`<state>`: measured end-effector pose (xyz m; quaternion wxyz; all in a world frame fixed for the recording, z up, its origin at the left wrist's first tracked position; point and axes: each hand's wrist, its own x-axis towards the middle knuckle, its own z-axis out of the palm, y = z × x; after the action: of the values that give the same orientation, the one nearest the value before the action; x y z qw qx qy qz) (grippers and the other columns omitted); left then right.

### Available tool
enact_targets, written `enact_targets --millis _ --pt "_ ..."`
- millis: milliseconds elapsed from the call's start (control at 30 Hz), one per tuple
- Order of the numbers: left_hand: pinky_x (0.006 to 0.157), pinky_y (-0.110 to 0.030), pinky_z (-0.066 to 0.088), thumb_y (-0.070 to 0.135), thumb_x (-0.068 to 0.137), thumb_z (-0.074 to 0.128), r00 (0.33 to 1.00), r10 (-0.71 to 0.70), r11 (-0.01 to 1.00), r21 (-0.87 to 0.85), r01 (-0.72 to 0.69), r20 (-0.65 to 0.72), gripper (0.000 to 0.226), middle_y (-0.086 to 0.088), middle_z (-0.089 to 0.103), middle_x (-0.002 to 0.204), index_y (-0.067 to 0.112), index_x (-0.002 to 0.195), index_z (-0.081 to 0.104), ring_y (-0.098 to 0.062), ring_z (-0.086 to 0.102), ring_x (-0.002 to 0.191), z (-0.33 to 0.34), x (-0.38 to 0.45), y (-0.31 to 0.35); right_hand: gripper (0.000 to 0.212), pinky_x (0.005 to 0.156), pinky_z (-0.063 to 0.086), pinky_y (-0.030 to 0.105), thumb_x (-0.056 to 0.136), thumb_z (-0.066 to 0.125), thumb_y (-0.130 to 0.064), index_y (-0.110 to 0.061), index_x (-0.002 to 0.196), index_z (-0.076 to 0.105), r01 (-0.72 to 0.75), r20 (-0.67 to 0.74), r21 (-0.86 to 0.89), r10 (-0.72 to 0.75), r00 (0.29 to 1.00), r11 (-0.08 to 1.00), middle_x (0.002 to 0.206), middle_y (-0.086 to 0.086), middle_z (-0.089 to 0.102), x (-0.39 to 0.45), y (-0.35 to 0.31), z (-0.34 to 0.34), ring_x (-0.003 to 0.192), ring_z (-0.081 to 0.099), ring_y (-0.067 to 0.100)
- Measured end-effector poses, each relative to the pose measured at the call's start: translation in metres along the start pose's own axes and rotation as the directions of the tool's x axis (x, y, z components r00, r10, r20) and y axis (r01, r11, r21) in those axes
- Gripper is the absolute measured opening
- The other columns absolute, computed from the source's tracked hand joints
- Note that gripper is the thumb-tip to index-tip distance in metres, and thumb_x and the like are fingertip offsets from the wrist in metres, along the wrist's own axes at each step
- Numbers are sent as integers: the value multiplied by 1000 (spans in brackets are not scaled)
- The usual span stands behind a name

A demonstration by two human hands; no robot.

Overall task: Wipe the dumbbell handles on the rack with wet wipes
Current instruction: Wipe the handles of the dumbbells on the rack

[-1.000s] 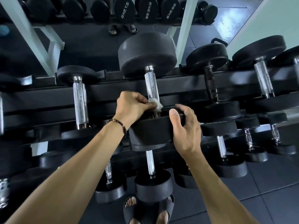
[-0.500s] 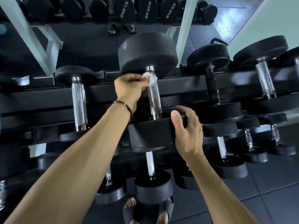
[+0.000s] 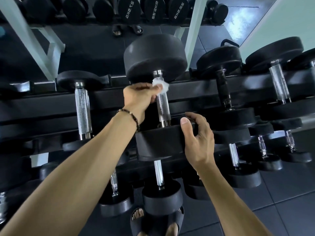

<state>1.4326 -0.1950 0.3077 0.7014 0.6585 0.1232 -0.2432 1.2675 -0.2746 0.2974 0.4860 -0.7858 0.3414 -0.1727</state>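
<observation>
A dark grey tiled floor (image 3: 281, 210) runs under everything, its seams showing at the lower right. At the bottom edge, two feet in dark rubber slide sandals (image 3: 175, 222) stand on it, toes bare. Above, a large wall mirror (image 3: 95, 46) reflects pale green slanted metal frame posts (image 3: 193, 26) and, at its upper middle, a second pair of dark slide sandals (image 3: 127, 30). A pale green painted wall (image 3: 279, 24) fills the upper right corner, beside a bright patch of glare (image 3: 242, 19) on the reflected floor.
</observation>
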Motion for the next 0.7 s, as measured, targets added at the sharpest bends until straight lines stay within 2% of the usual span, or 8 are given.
enact_targets --millis 100,200,267,333,433,500,600,700 --pt "52 -16 48 7 71 87 997 -42 996 75 37 71 20 2 66 59 9 77 68 -6 55 48 -7 -9 -9 56 102 44 41 77 41 -67 -30 113 62 -4 -3 -11 4 1000 1000 113 -19 59 0 -2 0 113 54 8" --pt "56 -19 51 10 73 87 995 -51 996 -81 44 -84 19 2 63 57 10 75 68 -6 53 46 5 14 9 54 101 45 39 77 41 -68 -32 111 63 4 -3 -2 -4 1000 1000 110 -19 59 0 -2 0 112 54 7" --pt "58 -18 52 15 73 87 994 -4 999 -34 0 -105 20 3 66 60 12 75 68 -5 56 47 7 22 16 52 100 46 40 77 41 -68 -33 109 62 8 -4 -2 -8 1000 1000 108 -20 59 1 -1 -1 111 55 8" --pt "58 -17 50 17 72 88 997 67 979 190 -75 49 20 2 67 64 13 73 68 -5 56 52 -7 11 7 50 100 46 40 78 41 -68 -34 108 61 3 -3 -2 -3 1000 1000 108 -20 59 0 -1 0 111 55 8" --pt "51 -12 45 19 70 88 961 -25 836 532 -131 276 22 6 64 58 15 67 67 1 55 49 -29 -16 -16 52 101 44 34 78 41 -66 -32 110 63 17 -17 -3 -17 1000 1000 110 -21 59 0 1 1 112 53 4" --pt "49 -12 44 20 70 88 961 14 842 514 -160 277 21 5 64 59 12 70 68 0 53 48 -29 -18 -19 53 101 42 31 78 41 -66 -30 110 64 28 -26 4 -28 999 1000 111 -21 60 0 1 2 112 52 2" --pt "51 -13 46 16 72 87 970 94 924 344 -169 224 22 0 63 66 11 73 65 -1 50 47 -20 -8 -10 46 101 43 31 77 41 -66 -36 105 61 10 -23 -5 -10 1000 1000 111 -20 60 1 0 2 112 53 4" --pt "50 -12 42 21 71 88 946 9 780 590 -210 324 24 7 60 58 17 65 65 -1 50 49 -27 -12 -16 43 102 44 35 78 43 -64 -36 104 63 10 -30 8 -10 1000 1000 112 -19 62 0 0 2 113 54 5"
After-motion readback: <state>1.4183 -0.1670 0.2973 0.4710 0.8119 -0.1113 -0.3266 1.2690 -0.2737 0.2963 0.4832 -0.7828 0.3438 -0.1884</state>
